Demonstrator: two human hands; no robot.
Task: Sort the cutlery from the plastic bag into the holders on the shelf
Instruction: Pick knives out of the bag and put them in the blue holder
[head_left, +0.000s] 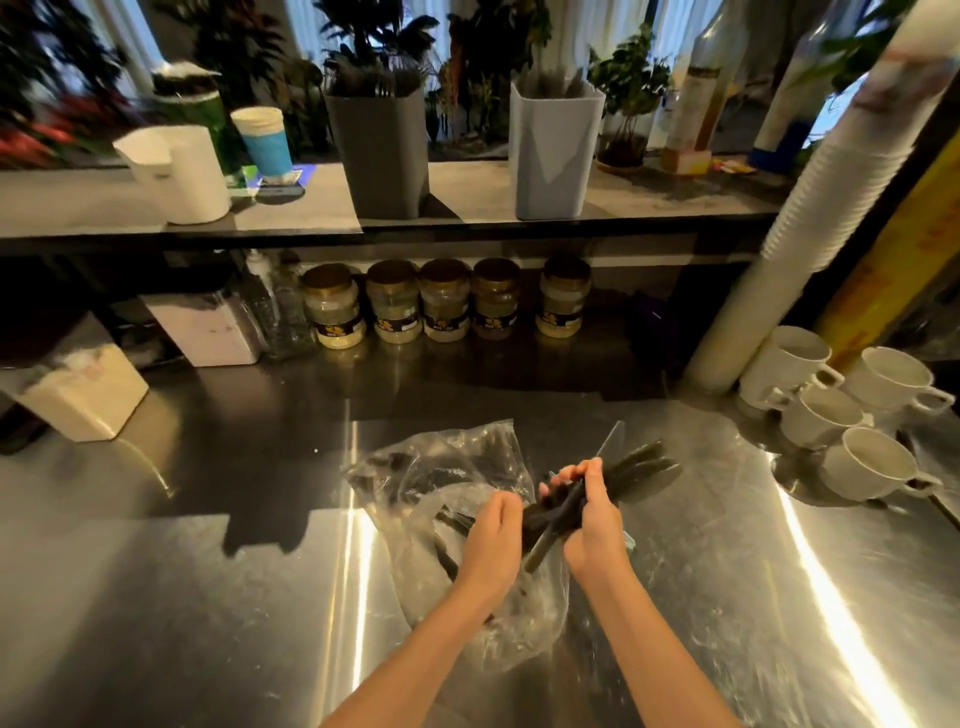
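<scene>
Steel counter (208, 597) bears a clear bag (441, 467). We find the right hand (592, 525) clenched round dark cutlery (639, 467) just over the bag; the left hand (491, 535) curls beside it, and whether it grips we cannot tell. Holders (379, 156) stand on the far shelf (467, 192).

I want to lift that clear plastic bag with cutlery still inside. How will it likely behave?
The plastic bag looks thin and crumpled, so it will probably sag, not hold shape. The dark cutlery inside would likely slide to the low end. On the shiny steel counter it should slip easily if pushed.
</scene>
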